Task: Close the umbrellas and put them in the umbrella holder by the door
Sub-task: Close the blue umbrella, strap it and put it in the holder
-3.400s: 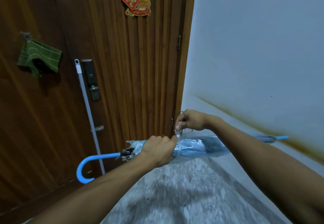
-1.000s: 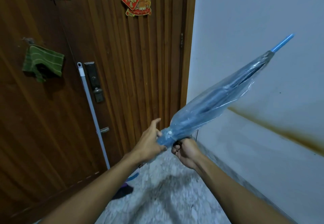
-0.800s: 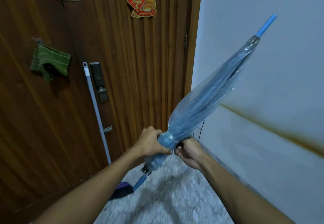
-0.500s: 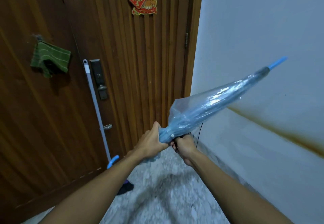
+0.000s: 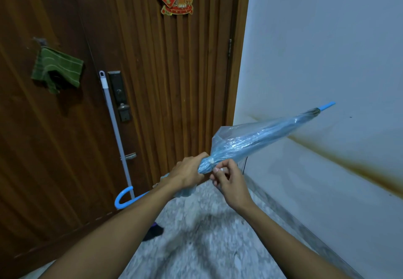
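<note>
The left hand (image 5: 188, 172) was clenched around the furled clear-blue umbrella (image 5: 257, 140), which slanted up toward the white wall (image 5: 327, 49), its curved handle (image 5: 123, 197) low by the wooden door (image 5: 152, 82). The right hand (image 5: 229, 179) pinched the small strap tab (image 5: 220, 170) beside the wrapped canopy.

Folded clear-blue umbrella (image 5: 259, 139), strap fastened, tilted tip-up rightward, curved handle lower left

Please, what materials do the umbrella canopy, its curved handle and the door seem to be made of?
The folded light-blue translucent umbrella canopy looks like thin glossy plastic film: it shines, crinkles, and the dark ribs show through. The curved sky-blue umbrella handle looks like smooth moulded plastic, probably. The brown grooved door looks like varnished wood, or a wood veneer, with visible grain.
</note>
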